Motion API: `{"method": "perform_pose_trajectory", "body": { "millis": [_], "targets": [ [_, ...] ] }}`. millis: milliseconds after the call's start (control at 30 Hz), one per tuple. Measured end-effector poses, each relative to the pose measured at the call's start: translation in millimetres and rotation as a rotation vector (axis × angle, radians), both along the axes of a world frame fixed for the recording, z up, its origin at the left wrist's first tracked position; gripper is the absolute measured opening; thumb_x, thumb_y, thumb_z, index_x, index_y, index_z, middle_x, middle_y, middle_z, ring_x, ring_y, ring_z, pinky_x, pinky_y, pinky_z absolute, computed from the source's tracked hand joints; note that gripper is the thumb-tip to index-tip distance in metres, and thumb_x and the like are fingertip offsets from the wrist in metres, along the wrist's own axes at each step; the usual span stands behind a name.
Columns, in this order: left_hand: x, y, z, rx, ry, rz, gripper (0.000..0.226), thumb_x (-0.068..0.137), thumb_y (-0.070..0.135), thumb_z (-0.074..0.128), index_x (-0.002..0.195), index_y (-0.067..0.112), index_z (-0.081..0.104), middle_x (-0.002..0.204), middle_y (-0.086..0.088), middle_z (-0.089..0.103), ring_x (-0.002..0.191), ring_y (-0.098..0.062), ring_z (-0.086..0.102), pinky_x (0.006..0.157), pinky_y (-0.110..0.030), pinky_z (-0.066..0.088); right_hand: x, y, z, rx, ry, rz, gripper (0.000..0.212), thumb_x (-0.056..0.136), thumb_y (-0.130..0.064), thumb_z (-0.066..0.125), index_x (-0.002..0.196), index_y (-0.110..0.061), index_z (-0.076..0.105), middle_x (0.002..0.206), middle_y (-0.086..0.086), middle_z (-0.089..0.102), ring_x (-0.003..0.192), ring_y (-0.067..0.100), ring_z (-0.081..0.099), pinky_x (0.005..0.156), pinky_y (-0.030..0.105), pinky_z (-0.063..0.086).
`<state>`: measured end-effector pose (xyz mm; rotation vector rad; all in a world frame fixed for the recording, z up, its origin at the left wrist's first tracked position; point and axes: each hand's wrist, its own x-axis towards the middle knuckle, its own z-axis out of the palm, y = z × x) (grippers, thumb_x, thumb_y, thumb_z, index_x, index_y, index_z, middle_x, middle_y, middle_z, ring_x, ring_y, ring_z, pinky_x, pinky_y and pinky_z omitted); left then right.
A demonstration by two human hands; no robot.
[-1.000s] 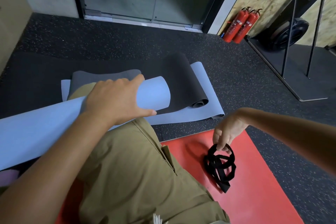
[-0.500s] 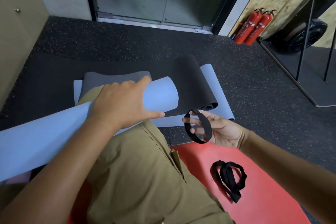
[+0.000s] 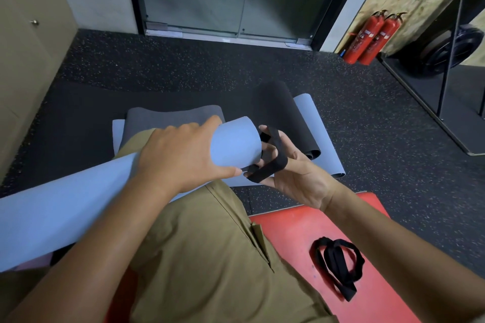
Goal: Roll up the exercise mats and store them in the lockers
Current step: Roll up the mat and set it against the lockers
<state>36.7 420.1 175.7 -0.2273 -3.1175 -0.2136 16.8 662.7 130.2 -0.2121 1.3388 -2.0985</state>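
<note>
Rolled blue mat (image 3: 78,207) lying across the lap, long axis running from lower left of the frame up toward centre, open end facing right. Left hand (image 3: 181,157) wrapping over the roll just short of that end, fingers curled round it, thumb underneath. Right hand (image 3: 291,176) sitting immediately right of the roll's mouth, palm up, fingers spread inside a black elastic strap (image 3: 267,162) and stretching it into a loop. Loop touching or nearly touching the end rim; coming move likely sliding it leftward along the axis, right hand being nearer. Roll's far end cut off at the left edge. Loop's inner side hidden behind the roll. Remaining straps (image 3: 338,267) bundled on the red mat (image 3: 288,231), lower right. Two more mats, dark grey (image 3: 283,118) over pale blue (image 3: 322,144), lying half-rolled at centre. Lockers not identifiable with certainty.
</note>
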Motion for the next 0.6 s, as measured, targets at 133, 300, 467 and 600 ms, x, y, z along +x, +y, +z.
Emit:
{"method": "perform_pose_trajectory", "body": {
  "millis": [133, 300, 467, 600],
  "targets": [
    [-0.8, 2.9, -0.5, 0.013, -0.033, -0.015, 0.086, 0.058, 0.097, 0.053, 0.119, 0.038, 0.040, 0.103, 0.007, 0.068, 0.091, -0.029, 0.065, 0.071, -0.038, 0.047, -9.4, -12.6, 11.7, 0.056, 0.077, 0.075, 0.089, 0.080, -0.010, 0.082, 0.153, -0.027, 0.034, 0.129, 0.006, 0.052, 0.116, 0.032, 0.056, 0.107, 0.068, 0.042],
    [-1.9, 3.7, 1.6, 0.010, -0.084, -0.015, 0.102, 0.044, 0.099, 0.060, 0.123, 0.037, 0.042, 0.107, 0.008, 0.068, 0.096, -0.028, 0.065, 0.074, -0.039, 0.047, -21.3, -33.3, 28.4, 0.240, 0.162, 0.086, 0.073, 0.087, 0.000, 0.065, 0.148, -0.026, 0.036, 0.106, 0.001, 0.049, 0.084, 0.013, 0.061, 0.084, 0.045, 0.056],
    [-0.7, 0.8, 6.2, 0.067, -0.101, 0.010, 0.118, 0.041, 0.096, 0.066, 0.136, 0.033, 0.036, 0.119, 0.008, 0.065, 0.105, -0.025, 0.064, 0.074, -0.038, 0.041, -26.4, -46.8, 38.6, 0.356, 0.220, 0.157, 0.057, 0.093, 0.004, 0.066, 0.138, -0.019, 0.040, 0.099, -0.007, 0.060, 0.087, 0.012, 0.063, 0.089, 0.052, 0.057],
    [3.9, 0.0, 11.1, 0.234, -0.093, -0.027, 0.138, 0.042, 0.095, 0.067, 0.155, 0.040, 0.010, 0.155, 0.014, 0.043, 0.133, -0.019, 0.051, 0.088, -0.040, 0.043, -28.3, -50.7, 43.3, 0.401, 0.222, 0.166, 0.048, 0.094, 0.009, 0.059, 0.130, -0.018, 0.043, 0.093, -0.002, 0.063, 0.087, 0.013, 0.065, 0.091, 0.052, 0.058]
  ]
}}
